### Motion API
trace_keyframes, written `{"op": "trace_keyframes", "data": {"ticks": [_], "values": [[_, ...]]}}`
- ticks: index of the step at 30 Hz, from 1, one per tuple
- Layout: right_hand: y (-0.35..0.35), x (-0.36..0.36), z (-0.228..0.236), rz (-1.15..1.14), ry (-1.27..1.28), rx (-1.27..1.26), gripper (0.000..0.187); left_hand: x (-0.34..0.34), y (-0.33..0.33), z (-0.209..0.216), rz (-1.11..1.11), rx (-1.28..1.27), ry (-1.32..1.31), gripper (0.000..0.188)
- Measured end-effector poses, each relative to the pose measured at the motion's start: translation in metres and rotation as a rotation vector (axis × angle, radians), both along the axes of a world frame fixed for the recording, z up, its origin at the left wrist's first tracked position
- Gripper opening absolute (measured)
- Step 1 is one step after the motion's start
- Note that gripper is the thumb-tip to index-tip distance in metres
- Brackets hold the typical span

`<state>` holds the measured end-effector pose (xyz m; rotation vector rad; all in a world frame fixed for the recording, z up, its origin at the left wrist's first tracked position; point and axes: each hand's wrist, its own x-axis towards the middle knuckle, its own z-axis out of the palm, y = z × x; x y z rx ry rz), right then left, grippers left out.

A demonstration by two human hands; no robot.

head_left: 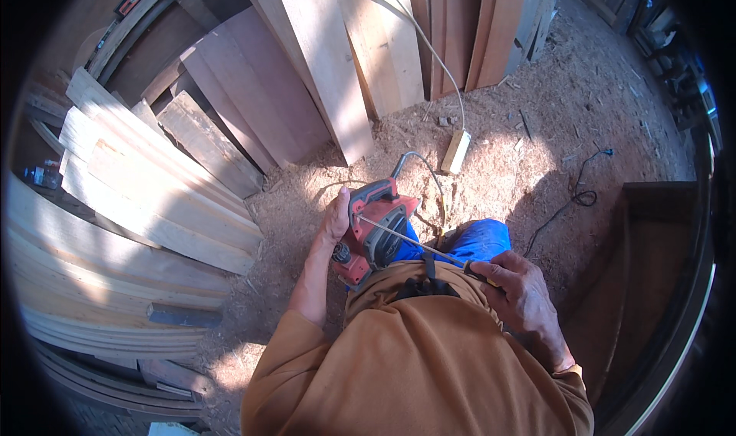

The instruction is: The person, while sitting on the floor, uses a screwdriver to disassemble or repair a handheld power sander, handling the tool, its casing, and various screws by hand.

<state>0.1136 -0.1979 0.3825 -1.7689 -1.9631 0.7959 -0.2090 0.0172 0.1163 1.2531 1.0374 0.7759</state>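
A red and black power planer [369,261] rests on its side on my lap, against my blue trousers [483,242]. My left hand [334,218] is wrapped round its far left edge, the thumb on top near the handle. My right hand [524,292] is closed round the handle of a long screwdriver [418,244]. The thin shaft crosses over the planer's side, and its tip meets the red housing close to my left hand. Whether the tip sits in a screw is too small to tell. A black cord [418,155] leaves the planer's far end.
Wooden boards [257,83] lean along the far side, and more planks [153,190] are stacked at left. A power strip [456,152] with a white cord lies on the shavings-covered floor [491,183]. Another black cable [563,206] curls there. A wooden frame [659,194] stands at right.
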Motion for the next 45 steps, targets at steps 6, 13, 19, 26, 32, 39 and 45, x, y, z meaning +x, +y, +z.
{"op": "trace_keyframes", "data": {"ticks": [6,13,19,26,32,39,45], "values": [[0.002,-0.007,0.014,-0.340,0.619,-0.270,0.038,-0.001,-0.005,0.015,-0.025,0.065,0.173,0.077],[0.007,-0.005,0.017,0.007,-0.065,-0.186,0.035,0.003,-0.004,0.022,-0.034,0.143,0.197,0.075],[0.000,0.003,0.001,0.115,-0.090,0.083,0.044,-0.008,-0.001,0.007,-0.128,0.008,0.190,0.076],[0.001,0.008,0.004,-0.325,0.285,-0.433,0.047,0.003,-0.006,0.004,0.030,0.045,0.034,0.077],[-0.003,0.006,0.001,0.038,-0.146,0.141,0.041,0.004,-0.006,0.010,0.008,0.049,0.052,0.076],[0.001,0.001,0.020,-0.477,0.374,-0.181,0.060,0.003,-0.003,-0.007,0.021,0.117,0.087,0.076],[0.004,0.010,0.015,-0.006,-0.077,-0.014,0.043,-0.005,-0.001,-0.015,0.044,-0.016,-0.005,0.078]]}}
